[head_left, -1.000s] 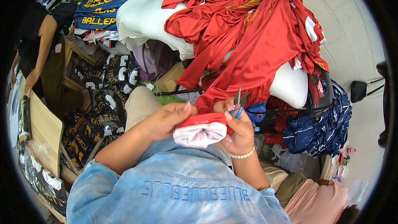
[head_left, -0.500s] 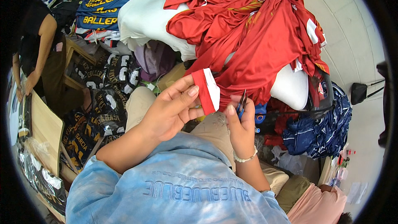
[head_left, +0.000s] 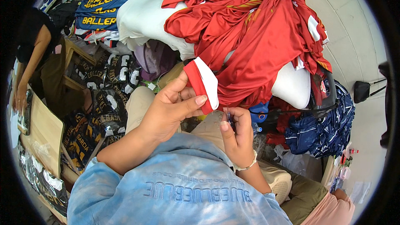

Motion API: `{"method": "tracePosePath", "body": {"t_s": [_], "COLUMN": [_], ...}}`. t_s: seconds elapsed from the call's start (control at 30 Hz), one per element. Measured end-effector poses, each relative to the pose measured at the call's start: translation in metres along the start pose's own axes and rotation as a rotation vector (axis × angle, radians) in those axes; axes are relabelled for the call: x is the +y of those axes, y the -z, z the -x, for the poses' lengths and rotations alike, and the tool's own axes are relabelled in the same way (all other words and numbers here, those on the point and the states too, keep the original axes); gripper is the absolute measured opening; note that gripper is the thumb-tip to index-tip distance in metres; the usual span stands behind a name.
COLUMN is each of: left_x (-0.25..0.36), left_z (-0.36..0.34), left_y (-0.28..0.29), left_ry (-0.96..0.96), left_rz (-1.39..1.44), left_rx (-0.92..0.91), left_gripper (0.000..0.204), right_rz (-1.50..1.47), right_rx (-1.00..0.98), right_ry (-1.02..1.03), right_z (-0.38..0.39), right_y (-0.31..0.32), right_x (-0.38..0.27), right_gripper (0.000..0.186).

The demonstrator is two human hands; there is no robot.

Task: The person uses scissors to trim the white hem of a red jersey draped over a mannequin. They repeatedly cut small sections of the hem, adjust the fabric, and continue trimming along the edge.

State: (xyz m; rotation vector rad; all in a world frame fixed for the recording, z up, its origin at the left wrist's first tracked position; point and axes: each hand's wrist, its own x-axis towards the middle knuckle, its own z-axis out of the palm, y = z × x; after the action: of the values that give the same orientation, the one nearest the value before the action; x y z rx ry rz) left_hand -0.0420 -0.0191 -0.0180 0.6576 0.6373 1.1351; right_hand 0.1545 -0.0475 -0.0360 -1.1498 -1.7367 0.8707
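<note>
My left hand (head_left: 173, 106) pinches a small folded piece of red and white fabric (head_left: 207, 84) between thumb and fingers. Its red band lies along my fingers and its white side faces right. Close by on the right, my right hand (head_left: 241, 135) is curled round small thread snips (head_left: 231, 121) with blue handles. Most of the snips is hidden in the palm, and I cannot see the blades clearly. Just beyond both hands hangs a heap of shiny red fabric (head_left: 254, 41), draped over a white padded surface (head_left: 143, 14).
Dark blue jerseys (head_left: 106, 6) lie at the far left, above packed black garments (head_left: 108, 108). A person's arm (head_left: 39, 52) rests near a wooden board (head_left: 43, 131). To the right are navy striped garments (head_left: 321, 127); a blue object (head_left: 260, 111) sits past my right hand.
My left hand has tilted the fabric piece, so more of its white side shows. My right hand has turned and lowered slightly, drawing the snips into the palm. The person at left has shifted their arm.
</note>
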Motion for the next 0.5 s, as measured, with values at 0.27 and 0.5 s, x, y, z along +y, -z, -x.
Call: {"method": "tracePosePath", "body": {"t_s": [0.27,0.5], "left_x": [0.002,0.003], "left_z": [0.002,0.003], "left_y": [-0.004,-0.004], "left_ry": [-0.006,-0.042], "left_rz": [-0.011,-0.05], "left_rx": [-0.001,-0.057], "left_gripper": [0.074,0.077], "right_rz": [0.218,0.262], "right_rx": [0.06,0.134], "right_ry": [0.19,0.191], "right_z": [-0.009,-0.005], "right_y": [0.008,0.006], "right_x": [-0.006,-0.011], "right_gripper": [0.043,0.041]}}
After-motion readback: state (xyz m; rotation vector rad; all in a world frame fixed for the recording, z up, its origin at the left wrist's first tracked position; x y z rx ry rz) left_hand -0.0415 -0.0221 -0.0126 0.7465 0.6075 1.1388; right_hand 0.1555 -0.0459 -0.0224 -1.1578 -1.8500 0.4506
